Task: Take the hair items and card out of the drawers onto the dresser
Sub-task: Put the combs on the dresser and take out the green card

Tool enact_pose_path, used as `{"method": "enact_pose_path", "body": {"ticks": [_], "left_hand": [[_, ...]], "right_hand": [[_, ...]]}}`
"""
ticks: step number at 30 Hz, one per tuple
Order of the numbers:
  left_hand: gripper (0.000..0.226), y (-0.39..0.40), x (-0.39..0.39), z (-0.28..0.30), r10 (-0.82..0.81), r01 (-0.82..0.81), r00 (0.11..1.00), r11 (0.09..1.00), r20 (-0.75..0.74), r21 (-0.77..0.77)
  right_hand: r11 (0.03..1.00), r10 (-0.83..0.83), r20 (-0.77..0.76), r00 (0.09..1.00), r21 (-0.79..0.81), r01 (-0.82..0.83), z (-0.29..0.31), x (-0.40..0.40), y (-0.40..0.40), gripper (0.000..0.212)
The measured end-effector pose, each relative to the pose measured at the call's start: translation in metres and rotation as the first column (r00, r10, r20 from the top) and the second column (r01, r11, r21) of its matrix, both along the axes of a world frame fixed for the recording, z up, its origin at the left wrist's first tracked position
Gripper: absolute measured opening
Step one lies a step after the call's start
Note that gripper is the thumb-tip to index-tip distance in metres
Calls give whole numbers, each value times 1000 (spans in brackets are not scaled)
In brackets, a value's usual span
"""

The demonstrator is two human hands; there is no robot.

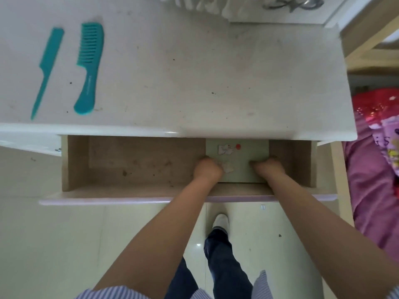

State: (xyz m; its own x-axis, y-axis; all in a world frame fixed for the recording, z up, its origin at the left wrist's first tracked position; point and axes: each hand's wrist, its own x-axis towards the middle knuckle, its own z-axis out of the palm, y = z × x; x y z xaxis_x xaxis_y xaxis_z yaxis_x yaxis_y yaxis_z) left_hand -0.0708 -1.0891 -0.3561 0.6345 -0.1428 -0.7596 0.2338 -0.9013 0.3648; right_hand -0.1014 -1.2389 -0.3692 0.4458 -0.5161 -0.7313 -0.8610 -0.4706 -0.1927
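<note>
- Far left on the desk [194, 83] lie the tail comb [46, 72] and, just beside it, the wide-tooth comb [89, 67], both teal, flat, handles toward me; I judge the hair items to be out already
- The drawer [133, 167] stands open below the desk edge, its left half bare wood with only specks of dirt
- My left hand [207, 169] is down in the drawer, curled onto the left edge of the green card [237, 156]; my fingers are tucked out of sight, so I cannot tell whether this grip has closed on it or merely presses
- The card lies flat on the drawer floor toward the right, its far end partly under the desk overhang
- My right hand [267, 168] curls on the card's right edge, grip likewise unclear
- So the step in hand is taking up the card; next I judge I must pinch both edges, draw it toward me clear of the overhang, then lift it onto the bare desk right of the combs
</note>
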Motion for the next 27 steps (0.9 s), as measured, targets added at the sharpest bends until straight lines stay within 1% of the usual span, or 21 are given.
{"method": "enact_pose_path", "body": {"ticks": [2, 4, 6, 8, 11, 13, 14, 16, 17, 18, 19, 20, 21, 22, 23, 24, 25, 27], "left_hand": [[30, 8, 2, 4, 59, -60, 998, 997, 15, 39], [30, 17, 2, 11, 133, -134, 990, 991, 55, 22], [32, 31, -5, 28, 160, -164, 983, 986, 95, 38], [37, 50, -17, 48, 189, -194, 976, 980, 110, 44], [39, 87, -45, 79, 312, -307, 945, 949, 93, -65], [37, 108, -58, 99, 295, -290, 949, 955, 113, -60], [36, 117, -62, 106, 282, -277, 949, 959, 143, -53], [34, 131, -61, 117, 302, -292, 917, 953, 260, -78], [33, 135, -55, 122, 334, -311, 885, 943, 324, -121], [31, 139, -46, 126, 384, -339, 844, 923, 374, -182], [31, 141, -34, 129, 463, -385, 791, 885, 400, -263], [33, 142, -19, 132, 568, -448, 725, 819, 390, -360], [38, 142, -3, 135, 670, -511, 652, 734, 355, -447], [44, 141, 12, 136, 744, -556, 588, 657, 318, -509], [48, 138, 25, 135, 783, -578, 545, 610, 300, -542], [50, 135, 34, 132, 787, -579, 533, 608, 312, -543], [50, 131, 39, 127, 760, -567, 545, 646, 355, -512], [49, 129, 41, 114, 654, -515, 590, 756, 473, -404]], "right_hand": [[996, 75, -5, 997, 51, -75, 8, 1, 6, 48], [982, 170, -3, 986, 80, -169, 20, -2, 13, 48], [966, 233, 5, 972, 110, -232, 35, -10, 18, 48], [954, 261, 64, 963, 133, -268, 50, -19, 21, 45], [914, 334, 161, 929, 188, -361, 76, -30, 31, 39], [867, 381, 254, 889, 237, -439, 95, -34, 42, 26], [846, 373, 325, 869, 266, -463, 102, -33, 48, 17], [811, 291, 476, 830, 338, -478, 111, -25, 59, 11], [793, 191, 532, 825, 412, -449, 115, -17, 64, 11], [768, 59, 562, 825, 502, -397, 119, -7, 70, 16], [740, -77, 565, 821, 584, -333, 122, 4, 75, 21], [713, -205, 555, 807, 649, -265, 125, 17, 80, 24], [689, -315, 542, 779, 695, -205, 128, 28, 85, 27], [676, -399, 536, 744, 720, -156, 130, 38, 91, 28], [655, -477, 517, 710, 748, -105, 131, 47, 97, 28], [618, -555, 481, 679, 785, -50, 130, 54, 104, 28], [557, -638, 418, 647, 831, 12, 130, 60, 112, 28], [404, -757, 254, 602, 906, 127, 126, 70, 129, 28]]}}
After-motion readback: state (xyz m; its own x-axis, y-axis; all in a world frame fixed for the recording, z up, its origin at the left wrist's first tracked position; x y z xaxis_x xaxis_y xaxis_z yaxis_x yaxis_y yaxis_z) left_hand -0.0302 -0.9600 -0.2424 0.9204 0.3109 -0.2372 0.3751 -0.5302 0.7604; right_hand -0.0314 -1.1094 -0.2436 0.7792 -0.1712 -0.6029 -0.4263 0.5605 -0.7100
